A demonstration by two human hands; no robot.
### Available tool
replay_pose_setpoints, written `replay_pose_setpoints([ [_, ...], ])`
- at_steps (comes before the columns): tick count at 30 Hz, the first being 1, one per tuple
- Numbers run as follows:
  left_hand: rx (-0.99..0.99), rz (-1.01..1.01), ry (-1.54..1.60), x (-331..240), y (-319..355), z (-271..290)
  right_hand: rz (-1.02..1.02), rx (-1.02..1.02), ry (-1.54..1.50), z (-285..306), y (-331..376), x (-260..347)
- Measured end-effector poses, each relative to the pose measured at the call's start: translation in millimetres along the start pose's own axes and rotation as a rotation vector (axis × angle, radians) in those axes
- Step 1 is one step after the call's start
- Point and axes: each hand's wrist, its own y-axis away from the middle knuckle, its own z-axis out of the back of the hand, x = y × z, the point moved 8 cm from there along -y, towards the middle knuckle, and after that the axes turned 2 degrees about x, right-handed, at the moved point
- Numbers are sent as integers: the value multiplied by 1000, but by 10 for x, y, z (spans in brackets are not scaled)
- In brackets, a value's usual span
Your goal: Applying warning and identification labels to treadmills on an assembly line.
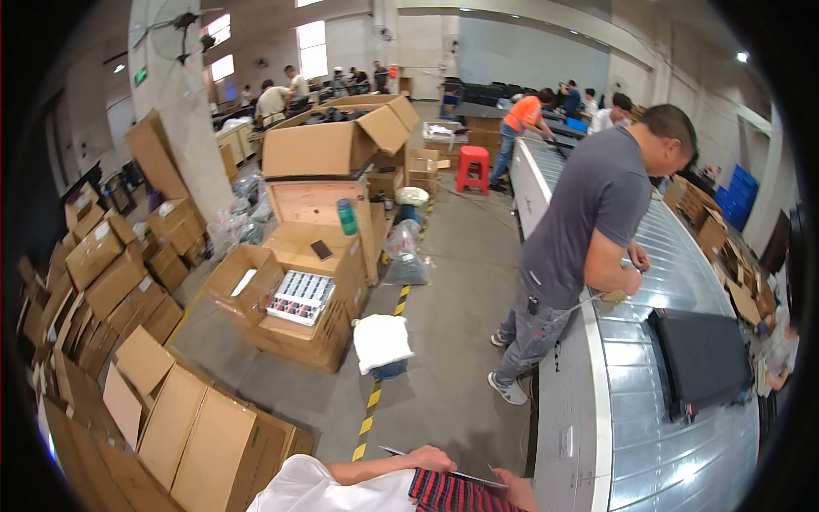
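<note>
Low in the head view, my left hand [433,460] has its fingers closed on a thin, flat, pale sheet [479,480] held in front of me. My right hand [516,491] is at the sheet's other end, its fingers curled at the edge and partly cut off by the rim. What the sheet is made of cannot be made out. Red-and-dark striped cloth [461,492] lies just below it, against my white shirt [299,486]. Both hands are well apart from the conveyor on the right.
A roller conveyor [636,444] runs along the right, bearing a black flat-cased unit [704,358]. A co-worker in grey [576,205] leans over it. Cardboard boxes [196,427] crowd the left. A white-covered stool [382,343] stands ahead by a striped floor line; a red stool [473,168] is farther.
</note>
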Motion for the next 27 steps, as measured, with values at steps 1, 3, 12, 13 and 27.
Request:
replay_pose_setpoints([
  [1,-16,7,0,-13,-6,6,12,7,11,-22,1,-56],
  [3,-5,0,-16,-7,-11,-30,101,-24,-25,-82,-30,-209],
  [12,-20,76,-15,-7,144,7,-3,67,-55,-89,-80,7],
  [13,-26,81,-13,3,152,0,50,67,-61,-74,-66,109],
  [27,-40,131,9,53,261,29,-5,129,-68,-238,-266,-184],
])
